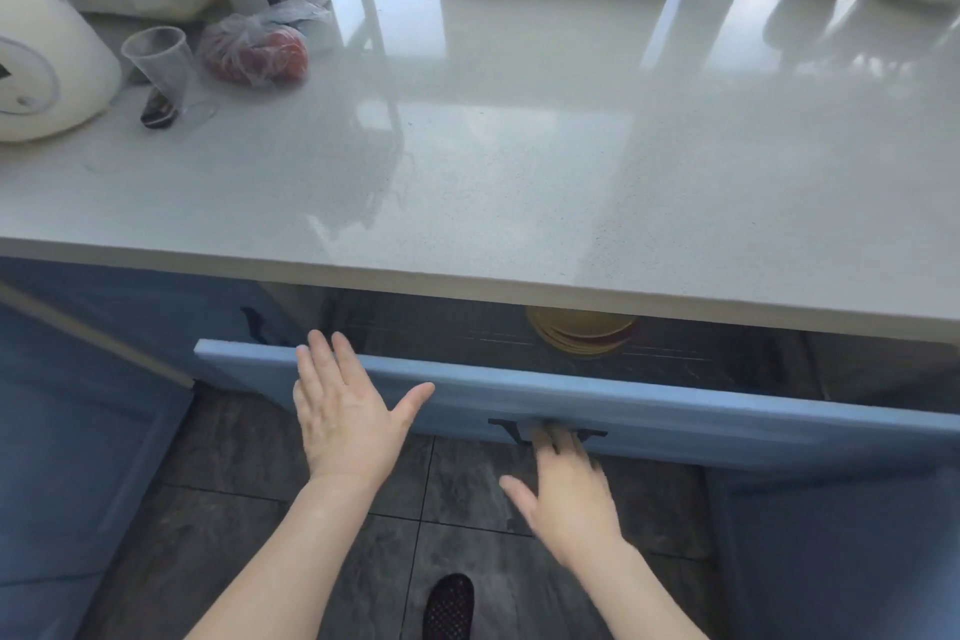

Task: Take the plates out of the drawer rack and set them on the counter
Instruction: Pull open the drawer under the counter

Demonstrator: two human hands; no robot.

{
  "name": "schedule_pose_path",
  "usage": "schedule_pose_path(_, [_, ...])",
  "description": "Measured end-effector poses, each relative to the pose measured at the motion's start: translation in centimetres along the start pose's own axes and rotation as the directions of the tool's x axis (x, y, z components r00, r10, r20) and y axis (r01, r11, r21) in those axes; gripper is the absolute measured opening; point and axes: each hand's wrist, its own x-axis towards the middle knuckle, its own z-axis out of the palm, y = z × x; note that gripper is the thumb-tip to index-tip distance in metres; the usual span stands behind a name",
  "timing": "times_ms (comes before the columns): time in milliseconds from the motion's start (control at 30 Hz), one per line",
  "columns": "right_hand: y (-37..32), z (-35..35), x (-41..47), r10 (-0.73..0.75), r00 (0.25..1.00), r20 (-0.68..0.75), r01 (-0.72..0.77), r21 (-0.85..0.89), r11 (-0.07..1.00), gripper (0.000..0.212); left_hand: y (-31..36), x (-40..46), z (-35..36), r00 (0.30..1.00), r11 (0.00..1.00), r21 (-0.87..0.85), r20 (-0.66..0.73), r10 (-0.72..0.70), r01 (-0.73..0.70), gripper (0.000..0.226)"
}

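Under the pale worktop point(519, 146) edge, we see yellow plates point(582, 332) stacked in the half-open blue drawer point(675, 411), our left hand point(345, 411) spread flat, right hand point(569, 489) fingers hooking its dark handle point(506, 426).

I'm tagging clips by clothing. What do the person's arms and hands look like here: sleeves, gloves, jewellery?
Both forearms are bare up to the bottom edge of the frame, so no sleeves show. The left hand and right hand wear no gloves, and no rings, watch or bracelets are visible. The right fingers are motion-blurred, so a thin ring there cannot be ruled out.
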Motion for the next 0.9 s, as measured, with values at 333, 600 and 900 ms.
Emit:
schedule_pose_path(333, [9.2, -11.1, -4.0, 0.477, 0.789, -0.387, -0.454, 0.155, 0.878, 0.098, -1.6, -3.3, -1.3, 0.994, 0.998, 0.048, 0.105, -0.035, 0.031, 0.133])
schedule_pose_path(600, [10.7, -9.7, -7.5, 0.52, 0.826, -0.217, -0.528, 0.023, 0.849, 0.113, -3.6, -6.9, -1.9, 0.99, 0.995, 0.104, 0.139, -0.012, -0.002, 0.134])
schedule_pose_path(900, [9.9, -7.9, -13.1, 0.535, 0.828, -0.168, -0.546, -0.026, 0.837, 0.111, -6.5, -11.7, -1.7, 0.99, 0.993, 0.116, 0.137, -0.026, 0.01, 0.136])
